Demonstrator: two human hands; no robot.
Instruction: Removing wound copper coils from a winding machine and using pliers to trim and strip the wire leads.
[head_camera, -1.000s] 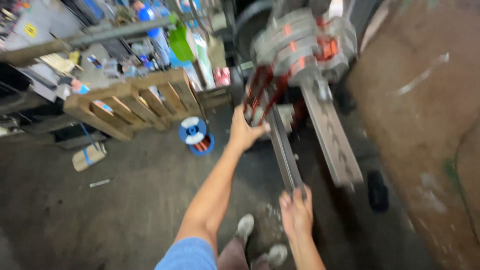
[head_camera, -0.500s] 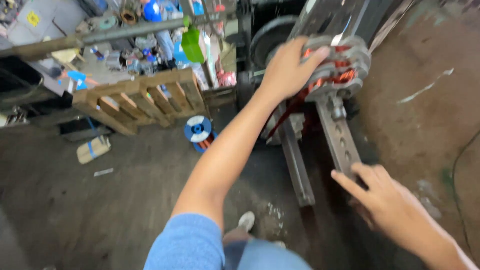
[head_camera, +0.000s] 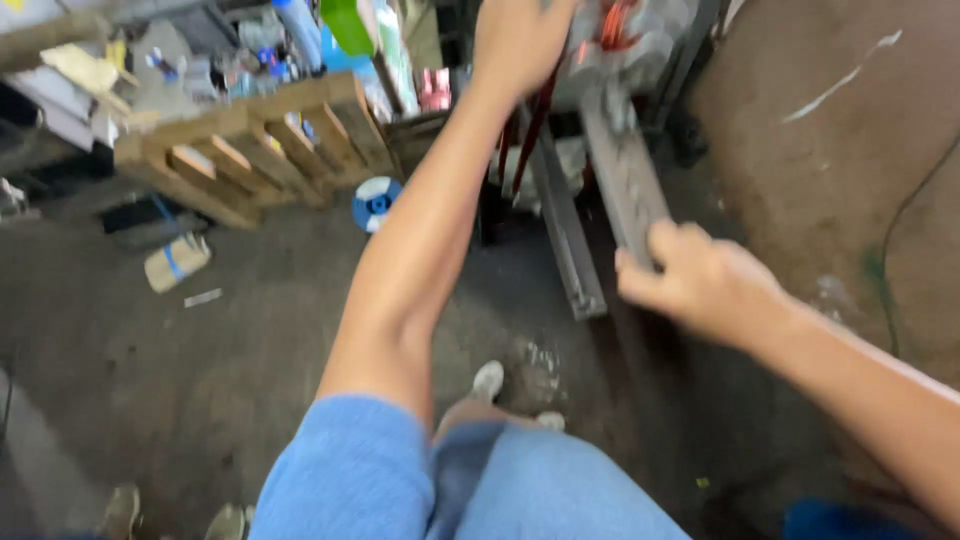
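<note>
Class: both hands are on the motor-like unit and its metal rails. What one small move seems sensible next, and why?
Probably close the right hand fully round the rail: it sits only at the rail's near end, while the left hand already rests on the grey motor unit.

Quick count: two metal rails (head_camera: 600, 190) side by side at 12 o'clock, one wooden pallet (head_camera: 250, 150) at 10, one blue spool (head_camera: 376, 203) beside it, one taped cardboard bundle (head_camera: 177, 262) at 9, two hands (head_camera: 700, 285).
</note>
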